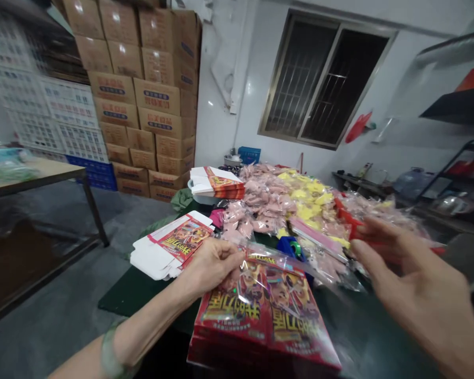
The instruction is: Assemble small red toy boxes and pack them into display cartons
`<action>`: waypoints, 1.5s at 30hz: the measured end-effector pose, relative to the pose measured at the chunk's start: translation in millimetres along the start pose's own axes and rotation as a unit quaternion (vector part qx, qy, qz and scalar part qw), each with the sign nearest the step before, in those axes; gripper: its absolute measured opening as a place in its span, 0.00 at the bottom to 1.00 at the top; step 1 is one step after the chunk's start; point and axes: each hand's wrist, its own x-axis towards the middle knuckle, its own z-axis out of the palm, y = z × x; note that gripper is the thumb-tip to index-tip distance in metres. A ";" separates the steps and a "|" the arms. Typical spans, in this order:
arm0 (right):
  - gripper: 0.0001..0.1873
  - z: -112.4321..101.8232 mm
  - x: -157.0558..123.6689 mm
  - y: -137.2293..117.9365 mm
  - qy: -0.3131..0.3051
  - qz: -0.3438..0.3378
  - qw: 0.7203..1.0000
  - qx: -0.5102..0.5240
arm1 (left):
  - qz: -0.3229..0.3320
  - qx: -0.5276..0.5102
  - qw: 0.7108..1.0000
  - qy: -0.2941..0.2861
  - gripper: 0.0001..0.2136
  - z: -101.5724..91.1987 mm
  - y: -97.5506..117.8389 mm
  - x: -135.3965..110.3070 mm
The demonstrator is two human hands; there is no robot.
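Under L hand (pixel 211 266), bagged red boxes (pixel 266 316); R hand (pixel 422 284) near.

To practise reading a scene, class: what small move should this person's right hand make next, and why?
Probably the right hand should grasp the clear plastic bag: it is open and close to the plastic, while only the left hand pinches the plastic over the red printed boxes.

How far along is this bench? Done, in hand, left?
Done: the red printed boxes look made up and stacked under clear plastic film. In hand: the left hand grips that film; the right hand is open beside it. Left, it seems: flat box blanks and heaped pink packets.
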 end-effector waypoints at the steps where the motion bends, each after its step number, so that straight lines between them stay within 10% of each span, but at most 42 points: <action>1: 0.27 7.0 3.5 -16.3 -0.029 -0.059 0.998 0.012 | 0.000 0.007 1.000 -0.007 0.17 0.6 -1.1 2.9; 5: 0.28 55.6 14.7 -58.1 -0.206 -0.171 0.962 0.043 | 0.036 0.039 0.999 0.002 0.14 4.2 -6.4 9.4; 10: 0.01 99.3 19.6 -46.5 -0.354 -0.164 0.911 0.133 | 0.046 0.060 0.996 0.039 0.13 1.1 -12.4 13.9; 14: 0.10 109.6 1.9 -29.9 -0.234 -0.291 0.919 0.129 | 0.026 0.013 0.997 0.073 0.08 -12.2 -12.8 12.8; 19: 0.12 108.9 -13.5 -21.2 -0.096 -0.468 0.876 0.065 | 0.069 0.088 0.946 0.305 0.07 -25.9 0.5 -24.3; 26: 0.14 101.8 -8.6 -25.7 -0.055 -0.495 0.865 0.058 | -0.138 -0.129 0.982 -0.009 0.15 -6.3 17.9 -42.0; 45: 0.15 104.4 -15.4 -22.3 -0.072 -0.474 0.876 0.053 | -0.105 -0.202 0.972 0.052 0.12 9.4 6.4 -8.9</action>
